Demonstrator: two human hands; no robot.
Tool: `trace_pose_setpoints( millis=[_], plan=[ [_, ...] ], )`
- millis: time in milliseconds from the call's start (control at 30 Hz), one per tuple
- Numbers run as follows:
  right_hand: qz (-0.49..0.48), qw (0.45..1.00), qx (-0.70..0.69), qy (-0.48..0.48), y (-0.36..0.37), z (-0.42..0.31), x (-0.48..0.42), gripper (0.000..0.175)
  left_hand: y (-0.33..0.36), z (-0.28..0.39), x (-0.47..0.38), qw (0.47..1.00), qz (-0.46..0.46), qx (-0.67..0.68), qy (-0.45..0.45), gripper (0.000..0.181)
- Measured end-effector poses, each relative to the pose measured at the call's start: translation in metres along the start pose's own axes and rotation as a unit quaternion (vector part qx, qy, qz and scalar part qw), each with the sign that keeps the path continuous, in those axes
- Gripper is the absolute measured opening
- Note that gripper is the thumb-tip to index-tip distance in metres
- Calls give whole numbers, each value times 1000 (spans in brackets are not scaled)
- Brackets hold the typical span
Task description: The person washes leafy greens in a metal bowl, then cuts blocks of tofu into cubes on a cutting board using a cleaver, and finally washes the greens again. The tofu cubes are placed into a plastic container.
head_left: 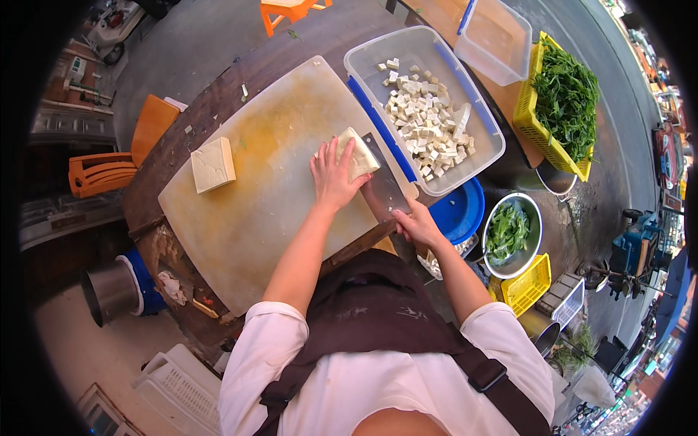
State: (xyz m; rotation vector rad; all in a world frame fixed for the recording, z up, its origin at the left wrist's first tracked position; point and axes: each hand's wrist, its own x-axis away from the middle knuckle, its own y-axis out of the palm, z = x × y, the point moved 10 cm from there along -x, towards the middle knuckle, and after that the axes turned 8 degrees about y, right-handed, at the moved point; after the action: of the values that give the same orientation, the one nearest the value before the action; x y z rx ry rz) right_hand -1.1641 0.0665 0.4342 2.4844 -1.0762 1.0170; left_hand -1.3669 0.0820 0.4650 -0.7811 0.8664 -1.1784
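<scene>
My left hand (334,177) lies with spread fingers on a pale block of tofu (357,155) at the right part of a large white cutting board (262,229). My right hand (419,222) grips a cleaver (384,177), its broad blade beside the tofu's right side. Another tofu block (212,165) rests at the board's left. Just right of the board stands a clear plastic container (482,158) with blue clips, holding many small tofu cubes (422,114) and a longer slab piece.
Yellow basket (526,114) of leafy greens at upper right; clear empty-looking container (496,41) beside it. Blue basket (461,210) and steel bowl of greens (512,261) at right. Orange chair (147,131) beyond the table's left edge; steel pot (109,291) at lower left.
</scene>
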Motion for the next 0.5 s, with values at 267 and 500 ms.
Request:
trace_pose_setpoints(
  millis=[267, 500],
  plan=[
    [302, 878, 338, -153, -19, -31, 25, 32, -2, -9, 2, 997, 64, 26, -33, 79],
    [145, 908, 330, -213, 20, -50, -12, 30, -7, -86, 50, 871, 289, 292, -269, 49]
  ],
)
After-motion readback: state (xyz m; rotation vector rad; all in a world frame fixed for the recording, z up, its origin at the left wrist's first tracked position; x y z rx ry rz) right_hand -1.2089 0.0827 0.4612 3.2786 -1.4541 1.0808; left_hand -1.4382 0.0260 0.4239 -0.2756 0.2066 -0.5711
